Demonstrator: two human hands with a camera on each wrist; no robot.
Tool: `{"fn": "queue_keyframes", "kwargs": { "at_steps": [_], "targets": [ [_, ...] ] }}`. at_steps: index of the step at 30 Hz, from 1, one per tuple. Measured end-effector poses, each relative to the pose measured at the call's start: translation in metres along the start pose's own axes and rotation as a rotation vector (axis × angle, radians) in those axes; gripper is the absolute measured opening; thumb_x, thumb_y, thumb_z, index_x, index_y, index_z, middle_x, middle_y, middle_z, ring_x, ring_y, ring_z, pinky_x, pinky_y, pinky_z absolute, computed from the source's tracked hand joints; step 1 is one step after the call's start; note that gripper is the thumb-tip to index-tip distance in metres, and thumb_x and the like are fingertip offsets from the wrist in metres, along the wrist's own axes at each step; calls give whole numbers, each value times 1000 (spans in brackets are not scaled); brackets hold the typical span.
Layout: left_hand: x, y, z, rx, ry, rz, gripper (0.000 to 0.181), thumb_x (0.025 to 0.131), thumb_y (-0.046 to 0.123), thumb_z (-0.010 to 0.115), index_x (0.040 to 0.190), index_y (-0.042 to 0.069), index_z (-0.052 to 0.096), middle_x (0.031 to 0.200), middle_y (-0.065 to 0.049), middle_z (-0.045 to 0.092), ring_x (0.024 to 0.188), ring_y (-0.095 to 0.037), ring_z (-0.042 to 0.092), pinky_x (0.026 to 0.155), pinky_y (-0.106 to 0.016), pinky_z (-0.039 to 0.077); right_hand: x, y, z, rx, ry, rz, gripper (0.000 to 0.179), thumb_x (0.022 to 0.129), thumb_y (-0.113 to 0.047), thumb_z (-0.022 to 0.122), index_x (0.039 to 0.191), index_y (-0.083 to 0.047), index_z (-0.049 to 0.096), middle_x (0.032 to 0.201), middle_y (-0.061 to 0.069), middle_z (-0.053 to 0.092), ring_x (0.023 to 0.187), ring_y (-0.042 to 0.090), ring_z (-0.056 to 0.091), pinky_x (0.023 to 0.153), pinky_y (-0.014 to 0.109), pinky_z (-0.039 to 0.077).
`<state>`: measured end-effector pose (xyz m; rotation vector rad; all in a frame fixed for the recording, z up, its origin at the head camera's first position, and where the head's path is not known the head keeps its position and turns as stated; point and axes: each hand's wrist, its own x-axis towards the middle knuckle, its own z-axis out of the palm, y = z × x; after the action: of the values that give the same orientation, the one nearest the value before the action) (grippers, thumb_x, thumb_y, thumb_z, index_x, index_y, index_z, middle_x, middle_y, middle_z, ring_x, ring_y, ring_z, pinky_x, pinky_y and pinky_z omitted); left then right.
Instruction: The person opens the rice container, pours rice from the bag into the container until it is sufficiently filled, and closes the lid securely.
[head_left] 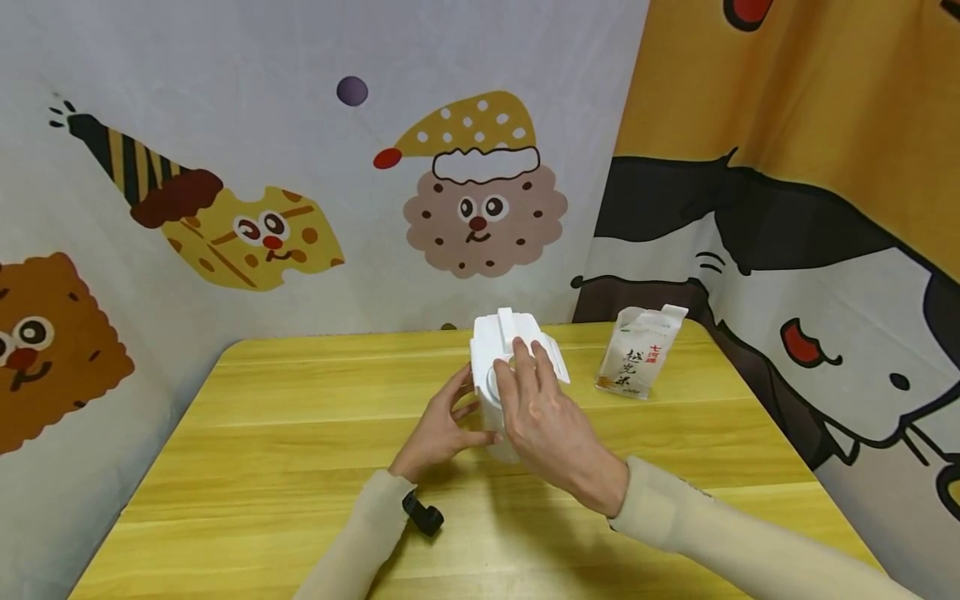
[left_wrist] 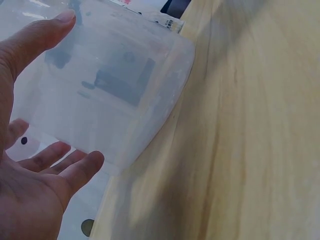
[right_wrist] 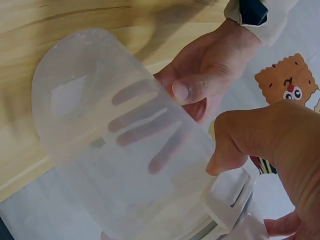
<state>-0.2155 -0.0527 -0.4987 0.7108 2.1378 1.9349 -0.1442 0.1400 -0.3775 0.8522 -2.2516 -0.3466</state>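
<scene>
On the table [head_left: 285, 442] the container [right_wrist: 120, 165] stands upright, lid [head_left: 491, 335] up, left hand [head_left: 438, 427] gripping, right hand [head_left: 551, 425] spread atop.

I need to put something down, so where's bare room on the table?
Bare: the table left of the left hand, and between the white bag and right sleeve. Mid-table is crowded: the left hand and the right hand are at the lidded container.

- Head: from above the sleeves [head_left: 367, 525], facing forward and down across the table [head_left: 300, 417] to the printed backdrop [head_left: 262, 83].
- Left wrist: close-up, tilted, facing the lower part of the translucent container [left_wrist: 100, 75].
- Right wrist: close-up, tilted, facing the left hand [right_wrist: 210, 65] across the container; both wrist views share these.
</scene>
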Motion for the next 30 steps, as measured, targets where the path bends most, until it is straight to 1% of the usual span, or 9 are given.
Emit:
{"fn": "queue_keyframes", "kwargs": {
  "at_steps": [5,7,12,18,20,23,25,26,30],
  "targets": [
    [0,0,-4,-2,5,20,113,73,6,93,159,41,28,157,4,44,145,-23,44,118,-44,46,-2,6,-6,216,33,33,84,57,-29,80,130,4,53,139,33,54,124,49,59,78,44,67],
    [1,0,-5,10,13,21,113,74,8,93,159,42,28,156,5,44,144,-23,45,117,-46,47,-2,10,-7,253,23,29,84,54,-25,74,131,3,53,143,31,53,126,47,57,76,43,67],
    [2,-2,-4,17,9,20,114,74,10,93,159,43,26,155,4,45,145,-24,45,118,-43,46,-6,17,-6,318,1,27,85,58,-24,73,136,1,52,148,29,49,132,44,54,84,43,66],
    [0,-2,-1,11,1,-2,113,74,10,93,159,44,26,155,6,44,145,-21,45,117,-39,47,-13,22,-7,448,-21,57,88,65,-31,78,144,-7,48,156,23,43,140,38,49,89,44,64],
    [-1,-2,-1,7,-4,3,112,75,9,92,159,43,26,156,5,43,145,-23,45,118,-41,47,-14,23,-8,502,-29,73,86,70,-33,78,146,-9,47,158,20,41,141,35,47,84,42,65],
    [-1,-2,-1,1,-20,3,112,76,9,92,160,41,24,158,6,41,145,-24,44,118,-41,47,-15,26,-9,580,-44,118,82,76,-33,79,148,-13,46,160,15,40,139,30,49,74,34,64],
    [-1,-2,-2,2,-28,-1,112,77,10,91,160,41,23,160,6,38,146,-24,42,117,-43,47,-15,27,-10,624,-56,157,80,79,-32,79,149,-14,45,159,12,41,136,28,52,71,31,62],
    [-1,-1,-2,4,-30,-11,113,77,11,92,160,42,22,160,8,37,147,-23,42,117,-42,47,-15,28,-11,645,-64,180,79,81,-32,79,150,-15,45,159,11,42,136,27,52,73,31,62],
    [-2,0,-5,-7,-41,-42,112,77,15,92,160,42,22,162,7,35,147,-26,42,116,-46,48,-12,30,-13,736,-73,270,73,86,-32,79,148,-14,47,153,9,48,136,28,54,94,40,61]
  ]
}}
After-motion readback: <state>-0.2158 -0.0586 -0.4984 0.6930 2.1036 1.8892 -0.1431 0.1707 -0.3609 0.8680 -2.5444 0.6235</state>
